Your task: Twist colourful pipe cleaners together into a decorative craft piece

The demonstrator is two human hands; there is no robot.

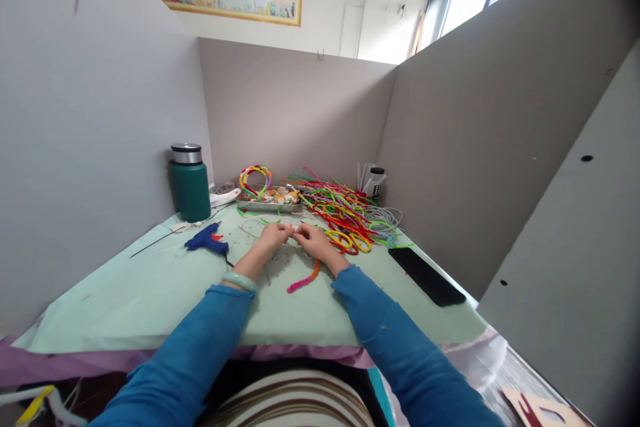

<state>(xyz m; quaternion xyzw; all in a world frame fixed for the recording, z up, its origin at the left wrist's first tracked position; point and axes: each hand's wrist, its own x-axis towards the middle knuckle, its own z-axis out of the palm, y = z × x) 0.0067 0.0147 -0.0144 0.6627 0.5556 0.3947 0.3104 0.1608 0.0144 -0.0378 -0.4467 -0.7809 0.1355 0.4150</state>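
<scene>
My left hand (273,238) and my right hand (316,241) meet over the middle of the table, fingertips almost touching. Both are closed in a pinch on an orange fuzzy pipe cleaner (291,228), of which only a little shows between the fingers. From beneath my right hand a coiled or twisted pink-and-orange length (303,283) curves out over the table toward me. It seems to be part of the same piece, though the join is hidden by the hand. A thin greyish strand (247,221) lies beside my left hand.
A blue glue gun (207,239) lies left, near a green bottle (190,183). Behind my hands are a metal tray (270,207) of small pieces, a multicoloured ring (256,180) and a pile of pipe cleaners (335,203). A black phone (427,275) lies right. Partitions enclose the table.
</scene>
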